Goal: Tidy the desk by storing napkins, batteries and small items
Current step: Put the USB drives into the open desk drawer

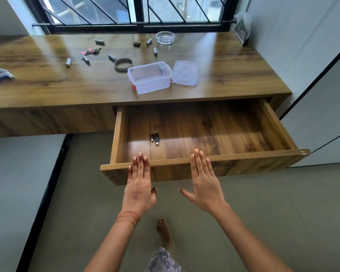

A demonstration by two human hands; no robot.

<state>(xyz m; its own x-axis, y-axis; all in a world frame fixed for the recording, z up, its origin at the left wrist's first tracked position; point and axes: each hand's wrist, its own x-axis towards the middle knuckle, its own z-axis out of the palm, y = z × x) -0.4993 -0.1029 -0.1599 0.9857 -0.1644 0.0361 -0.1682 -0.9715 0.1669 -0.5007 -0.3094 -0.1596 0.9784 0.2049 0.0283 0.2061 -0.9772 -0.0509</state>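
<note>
Both of your hands are flat and hold nothing. Your left hand and right hand have straight fingers laid on the drawer front, with the fingertips reaching over its top edge.

Head view: the drawer stands pulled out under the desk. 2 small dark sticks, probably USB drives, lie on its floor toward 9 o'clock. On the desk, the clear box is open. Its lid lies just beside it at 3 o'clock. The batteries are scattered from 9 to 12 o'clock of the box, at least 6 of them loose, with a cluster at far 9 o'clock. A dark band sits near the box at 10 o'clock, and a glass ashtray at 12. I see no napkins.

Expect the batteries to be stiff, smooth and dense, and quick to roll. Pinch each one across its middle, not at the ends. The box looks light and thin-walled, so it will likely skid. Steady it by the rim as you drop things in. The band should be light, and you can hook it by its edge. If you push the drawer, press evenly with both palms so it does not jam.
</note>
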